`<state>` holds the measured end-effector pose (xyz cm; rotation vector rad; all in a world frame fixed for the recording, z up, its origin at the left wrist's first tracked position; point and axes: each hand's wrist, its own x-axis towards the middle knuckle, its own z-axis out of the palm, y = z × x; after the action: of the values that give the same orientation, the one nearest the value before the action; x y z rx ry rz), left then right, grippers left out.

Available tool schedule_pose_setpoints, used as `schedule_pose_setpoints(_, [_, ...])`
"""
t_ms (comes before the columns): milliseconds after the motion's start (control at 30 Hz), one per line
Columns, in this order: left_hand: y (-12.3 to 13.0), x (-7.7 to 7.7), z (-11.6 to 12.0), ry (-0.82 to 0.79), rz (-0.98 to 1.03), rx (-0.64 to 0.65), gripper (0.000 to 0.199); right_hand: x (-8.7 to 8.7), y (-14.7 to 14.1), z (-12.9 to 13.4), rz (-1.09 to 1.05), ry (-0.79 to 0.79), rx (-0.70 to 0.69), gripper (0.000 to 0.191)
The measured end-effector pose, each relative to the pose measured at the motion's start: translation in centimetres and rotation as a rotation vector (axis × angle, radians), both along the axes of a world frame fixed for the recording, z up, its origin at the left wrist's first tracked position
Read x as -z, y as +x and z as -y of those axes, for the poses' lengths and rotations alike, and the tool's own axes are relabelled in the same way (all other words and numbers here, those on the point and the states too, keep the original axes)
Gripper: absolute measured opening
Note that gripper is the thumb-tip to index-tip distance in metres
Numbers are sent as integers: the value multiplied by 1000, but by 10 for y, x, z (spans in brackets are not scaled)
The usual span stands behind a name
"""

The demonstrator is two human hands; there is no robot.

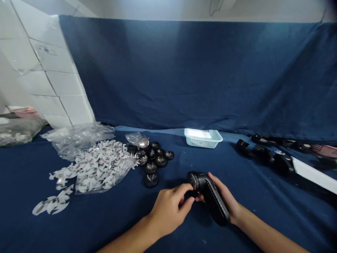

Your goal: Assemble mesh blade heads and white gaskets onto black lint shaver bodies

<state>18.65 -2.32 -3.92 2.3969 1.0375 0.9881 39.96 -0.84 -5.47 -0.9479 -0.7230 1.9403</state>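
Observation:
A black handheld device (214, 200) with a round head is held over the blue cloth, its handle slanting down to the right. My right hand (228, 198) is wrapped round the handle from the right side. At the rim of the round head, the fingertips of my left hand (171, 209) are bent and touching or almost touching it; index finger and thumb are a little apart, and whether they pinch a small part is too small to tell. Several black round caps (151, 167) lie beyond my left hand, one with a perforated metal face (143, 142).
A heap of grey-white plastic parts (102, 165) lies on a clear bag (81, 135) at the left. A light blue basket (202, 140) stands at the back. More black devices (263, 153) and a white strip (313, 174) lie right. A blue curtain (184, 77) hangs behind.

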Motion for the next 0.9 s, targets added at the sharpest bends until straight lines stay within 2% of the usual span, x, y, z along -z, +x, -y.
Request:
schedule_pose_setpoints(167, [-1, 2, -1, -29, 57, -43, 37, 3, 2, -2, -26, -10, -14, 57])
schedule_pose_setpoints(367, [0, -1, 0, -55, -101, 6, 40, 1, 1, -5, -115, 54, -76, 58])
schedule_pose_setpoints(600, [-1, -5, -2, -123, -167, -65, 42, 3, 0, -7, -176, 98, -111, 60])
schedule_pose_setpoints(733, [-3, -6, -3, -136, -144, -79, 38, 5, 1, -8, -162, 115, -118, 58])
schedule_pose_setpoints(900, [-3, -6, -3, -142, -96, -45, 41, 7, 2, -7, -106, 92, -152, 64])
